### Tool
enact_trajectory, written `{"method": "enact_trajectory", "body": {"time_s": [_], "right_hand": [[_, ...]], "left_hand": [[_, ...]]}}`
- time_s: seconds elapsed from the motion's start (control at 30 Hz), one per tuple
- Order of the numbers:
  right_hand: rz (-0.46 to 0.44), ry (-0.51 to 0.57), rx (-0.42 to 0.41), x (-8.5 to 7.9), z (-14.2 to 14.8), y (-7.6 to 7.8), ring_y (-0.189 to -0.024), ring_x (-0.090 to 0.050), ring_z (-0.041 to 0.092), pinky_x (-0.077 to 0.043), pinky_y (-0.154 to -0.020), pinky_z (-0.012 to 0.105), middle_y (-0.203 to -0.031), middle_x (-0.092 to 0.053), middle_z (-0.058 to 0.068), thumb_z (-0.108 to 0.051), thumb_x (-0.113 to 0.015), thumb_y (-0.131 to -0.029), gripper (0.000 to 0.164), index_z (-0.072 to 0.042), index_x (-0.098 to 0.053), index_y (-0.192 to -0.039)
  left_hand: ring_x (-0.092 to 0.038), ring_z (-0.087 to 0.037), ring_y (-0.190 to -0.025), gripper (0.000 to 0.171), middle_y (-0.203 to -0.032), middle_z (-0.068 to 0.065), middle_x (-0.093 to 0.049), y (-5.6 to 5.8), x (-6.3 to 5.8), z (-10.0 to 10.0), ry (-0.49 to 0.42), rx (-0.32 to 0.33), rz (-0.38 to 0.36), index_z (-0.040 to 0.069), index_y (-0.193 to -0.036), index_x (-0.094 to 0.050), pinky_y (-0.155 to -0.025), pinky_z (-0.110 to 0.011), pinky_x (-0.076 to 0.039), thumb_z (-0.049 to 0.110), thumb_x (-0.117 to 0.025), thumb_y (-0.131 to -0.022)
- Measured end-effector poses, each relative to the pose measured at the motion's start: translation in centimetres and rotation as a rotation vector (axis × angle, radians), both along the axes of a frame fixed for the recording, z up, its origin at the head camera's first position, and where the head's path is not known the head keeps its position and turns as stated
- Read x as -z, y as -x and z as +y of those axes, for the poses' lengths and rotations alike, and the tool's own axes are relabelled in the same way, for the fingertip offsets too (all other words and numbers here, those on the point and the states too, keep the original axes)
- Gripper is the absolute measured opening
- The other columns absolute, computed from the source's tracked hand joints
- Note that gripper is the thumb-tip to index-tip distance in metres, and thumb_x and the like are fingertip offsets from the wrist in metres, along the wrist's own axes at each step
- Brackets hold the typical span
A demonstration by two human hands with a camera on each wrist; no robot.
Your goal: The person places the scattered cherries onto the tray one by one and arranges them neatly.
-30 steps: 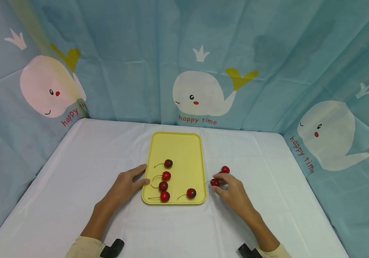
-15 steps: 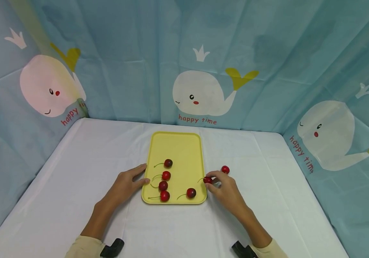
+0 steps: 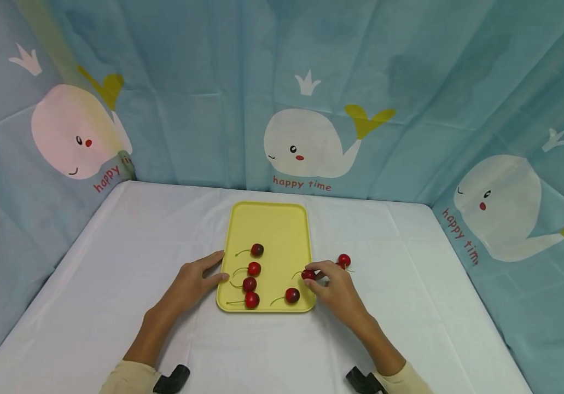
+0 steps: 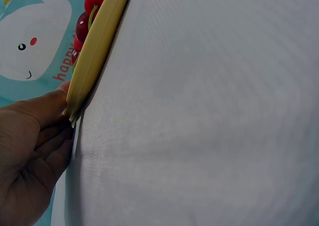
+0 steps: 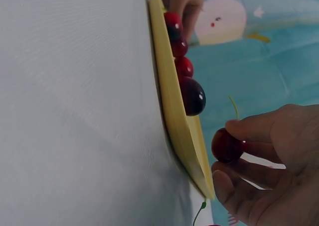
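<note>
Right hand (image 3: 337, 287) pinches a cherry (image 3: 308, 274) over the tray (image 3: 272, 219).

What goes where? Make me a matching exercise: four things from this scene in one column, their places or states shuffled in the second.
1. left hand
2. right hand
3. yellow tray
4. lone cherry

A. lies on the white cloth right of the tray
B. pinches a cherry over the tray's right edge
C. rests against the tray's left edge
D. holds five cherries

Pairs: 1-C, 2-B, 3-D, 4-A
</note>
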State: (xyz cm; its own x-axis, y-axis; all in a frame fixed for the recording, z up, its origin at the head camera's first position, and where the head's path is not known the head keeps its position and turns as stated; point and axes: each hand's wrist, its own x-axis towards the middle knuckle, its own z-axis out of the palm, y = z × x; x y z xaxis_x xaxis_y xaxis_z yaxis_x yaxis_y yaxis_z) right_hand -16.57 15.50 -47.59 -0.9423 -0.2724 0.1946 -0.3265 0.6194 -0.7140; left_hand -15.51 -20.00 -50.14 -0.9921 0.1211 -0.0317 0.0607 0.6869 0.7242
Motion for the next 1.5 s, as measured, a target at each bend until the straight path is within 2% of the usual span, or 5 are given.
{"method": "enact_trajectory", "body": {"time_s": [0.4,0.63,0.9,1.2,1.5], "right_hand": [[-0.020,0.000,-0.044,0.4,-1.4,0.3,-0.095,-0.069,0.013,-0.060,-0.077,0.025,-0.110,-0.075,-0.002,-0.011,-0.088,-0.088,0.034,-0.009,-0.077,-0.120],[-0.020,-0.032,-0.055,0.5,-2.0,0.6,-0.094,-0.066,0.011,-0.060,-0.080,0.025,-0.107,-0.074,-0.004,-0.016,-0.088,-0.089,0.029,-0.011,-0.078,-0.116],[-0.039,-0.043,-0.089,0.7,-2.5,1.1,-0.092,-0.066,0.011,-0.059,-0.078,0.024,-0.107,-0.074,-0.001,-0.012,-0.086,-0.090,0.028,-0.007,-0.078,-0.116],[-0.054,-0.099,-0.091,0.7,-2.7,1.4,-0.093,-0.063,0.011,-0.058,-0.080,0.026,-0.108,-0.074,-0.001,-0.014,-0.086,-0.091,0.027,-0.008,-0.078,-0.116],[-0.060,-0.101,-0.087,0.7,-2.7,1.3,-0.093,-0.063,0.011,-0.059,-0.079,0.025,-0.110,-0.074,0.000,-0.016,-0.086,-0.091,0.030,-0.008,-0.078,-0.118]], "left_hand": [[-0.039,-0.039,-0.154,0.072,-0.164,-0.013,-0.047,0.0,0.1,-0.1,-0.007,-0.004,0.001,0.008,-0.161,-0.046,-0.124,-0.058,-0.037,0.031,-0.076,-0.100],[-0.039,-0.040,-0.154,0.072,-0.164,-0.014,-0.046,0.0,-0.1,-0.1,-0.008,-0.004,0.003,0.008,-0.161,-0.046,-0.124,-0.059,-0.037,0.030,-0.076,-0.100],[-0.039,-0.040,-0.154,0.072,-0.164,-0.014,-0.047,-0.1,0.0,-0.1,-0.007,-0.004,0.001,0.008,-0.161,-0.046,-0.124,-0.058,-0.037,0.032,-0.076,-0.100],[-0.040,-0.041,-0.153,0.071,-0.163,-0.014,-0.047,0.0,0.1,0.1,-0.003,-0.004,0.008,0.007,-0.160,-0.047,-0.123,-0.060,-0.037,0.032,-0.076,-0.100],[-0.040,-0.041,-0.154,0.072,-0.163,-0.014,-0.047,0.0,0.1,0.0,0.000,-0.003,0.008,0.007,-0.160,-0.047,-0.123,-0.060,-0.037,0.034,-0.076,-0.100]]}}
